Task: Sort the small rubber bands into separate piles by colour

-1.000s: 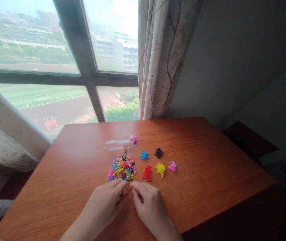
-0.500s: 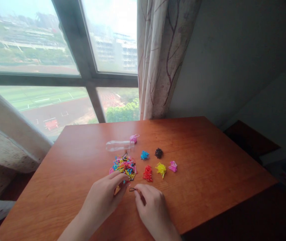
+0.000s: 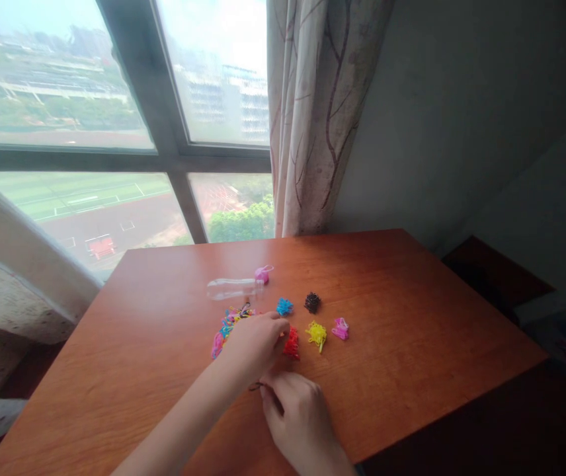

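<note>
Sorting at the window: on the wooden table (image 3: pixel 412 344), one clear plastic bottle (image 3: pixel 231 288) lies on its side, one pink cap (image 3: pixel 262 274) at its mouth; I can make out nothing inside it. The left hand (image 3: pixel 256 344) covers most of the single mixed heap (image 3: pixel 221 330) of coloured rubber bands, fingertips at the red heap (image 3: pixel 293 346); whether they grip anything I cannot tell. The right hand (image 3: pixel 295 413), nearer the front edge, pinches one thin dark band (image 3: pixel 257 387) between thumb and forefinger. I count five sorted heaps: red, blue heap (image 3: pixel 284 306), black heap (image 3: pixel 312 302), yellow heap (image 3: pixel 316 332), pink heap (image 3: pixel 340 328).
</note>
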A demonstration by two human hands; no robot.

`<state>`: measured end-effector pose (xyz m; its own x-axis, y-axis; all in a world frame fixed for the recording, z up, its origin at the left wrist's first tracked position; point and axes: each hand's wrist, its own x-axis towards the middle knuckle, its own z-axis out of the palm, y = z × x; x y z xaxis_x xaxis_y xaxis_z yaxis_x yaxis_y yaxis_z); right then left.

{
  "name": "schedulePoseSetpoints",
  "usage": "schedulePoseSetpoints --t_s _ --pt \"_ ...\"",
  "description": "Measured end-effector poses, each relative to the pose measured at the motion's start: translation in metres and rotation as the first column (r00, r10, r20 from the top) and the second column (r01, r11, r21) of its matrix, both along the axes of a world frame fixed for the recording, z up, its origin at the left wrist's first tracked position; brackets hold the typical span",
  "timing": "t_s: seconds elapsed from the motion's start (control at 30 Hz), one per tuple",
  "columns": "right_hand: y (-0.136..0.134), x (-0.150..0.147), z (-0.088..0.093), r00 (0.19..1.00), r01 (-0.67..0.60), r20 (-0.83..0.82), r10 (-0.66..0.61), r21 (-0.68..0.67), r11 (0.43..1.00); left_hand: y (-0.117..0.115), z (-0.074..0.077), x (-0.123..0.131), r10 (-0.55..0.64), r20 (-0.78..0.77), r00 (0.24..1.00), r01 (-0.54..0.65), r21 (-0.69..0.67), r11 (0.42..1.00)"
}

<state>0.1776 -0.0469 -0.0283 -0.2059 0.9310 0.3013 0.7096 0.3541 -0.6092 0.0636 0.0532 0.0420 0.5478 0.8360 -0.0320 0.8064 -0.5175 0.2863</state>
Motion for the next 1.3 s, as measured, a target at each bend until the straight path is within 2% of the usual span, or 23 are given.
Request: schedulePoseSetpoints --t_s 0.27,0.43,0.63,0.77,0.9,1.03,1.17,1.3 --pt "0.001 0.0 0.004 1.0 0.002 -0.017 -0.003 -0.024 1.0 -0.007 0.008 -0.027 0.054 0.0 0.999 -0.054 0.02 0.998" --pt "-0.001 0.0 0.004 0.999 -0.006 -0.04 0.004 -0.04 0.999 -0.019 0.006 -0.047 0.092 0.053 0.994 -0.091 -0.016 0.996" --pt "0.004 0.004 0.006 0.983 0.025 -0.181 -0.034 -0.051 0.998 -0.046 -0.019 -0.064 0.147 0.181 0.972 -0.153 0.025 0.988" --pt "0.02 0.026 0.015 0.972 0.106 -0.209 -0.105 -0.009 0.994 -0.069 -0.04 -0.073 0.111 0.292 0.95 -0.125 0.029 0.992" --pt "0.05 0.065 0.025 0.971 0.226 -0.09 -0.222 0.048 0.973 -0.081 -0.053 -0.077 0.056 0.342 0.938 -0.073 0.038 0.997" --pt "0.08 0.094 0.029 0.941 0.315 0.12 -0.315 0.027 0.949 -0.081 -0.055 -0.076 0.057 0.348 0.936 -0.074 0.035 0.997" --pt "0.095 0.102 0.029 0.928 0.311 0.217 -0.302 -0.006 0.95 -0.082 -0.055 -0.076 0.063 0.34 0.938 -0.078 0.03 0.997" --pt "0.1 0.097 0.033 0.918 0.296 0.289 -0.271 -0.046 0.954 -0.082 -0.058 -0.076 0.06 0.32 0.945 -0.071 0.023 0.997"
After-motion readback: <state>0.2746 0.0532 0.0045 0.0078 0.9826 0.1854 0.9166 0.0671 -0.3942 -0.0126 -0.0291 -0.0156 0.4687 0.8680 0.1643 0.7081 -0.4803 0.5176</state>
